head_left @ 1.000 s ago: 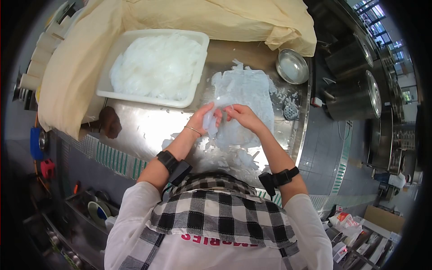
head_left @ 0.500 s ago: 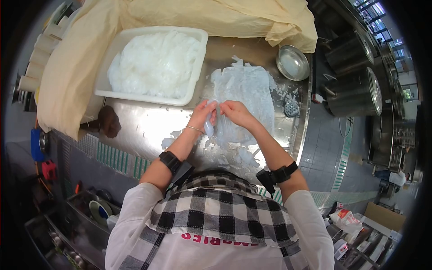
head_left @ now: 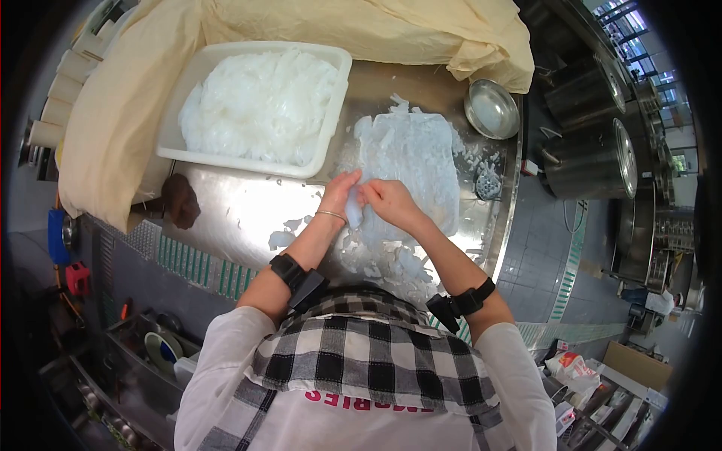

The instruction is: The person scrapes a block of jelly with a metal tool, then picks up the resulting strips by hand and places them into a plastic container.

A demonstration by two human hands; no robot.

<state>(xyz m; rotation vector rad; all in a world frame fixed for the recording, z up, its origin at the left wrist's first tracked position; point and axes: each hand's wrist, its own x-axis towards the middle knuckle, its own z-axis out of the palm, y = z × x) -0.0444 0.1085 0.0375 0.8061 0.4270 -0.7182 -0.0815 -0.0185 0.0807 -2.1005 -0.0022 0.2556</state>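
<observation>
A large, pale, translucent jelly slab (head_left: 421,169) lies on the steel table, its surface rough and flaky. At its left edge my left hand (head_left: 342,192) has its fingers closed around a whitish jelly strip (head_left: 354,209) that hangs down past the palm. My right hand (head_left: 387,201) meets it there, fingers pinched together at the strip's upper side; whether it grips the same piece is hidden. Right of the slab lies a round, perforated metal scraper (head_left: 487,183) among jelly crumbs. A white tub (head_left: 331,124) heaped with translucent jelly shreds (head_left: 259,105) stands at the upper left.
A metal bowl (head_left: 492,110) sits at the table's far right corner. Cream cloth (head_left: 361,34) drapes along the back and left. Jelly scraps (head_left: 406,263) litter the steel table (head_left: 226,203) near my body. A brown lump (head_left: 180,201) is at the left edge; large pots (head_left: 590,158) stand right.
My right hand has shifted slightly down and its fingers have curled in more. The jelly strip by my left hand now shows more plainly. The view has moved a little.
</observation>
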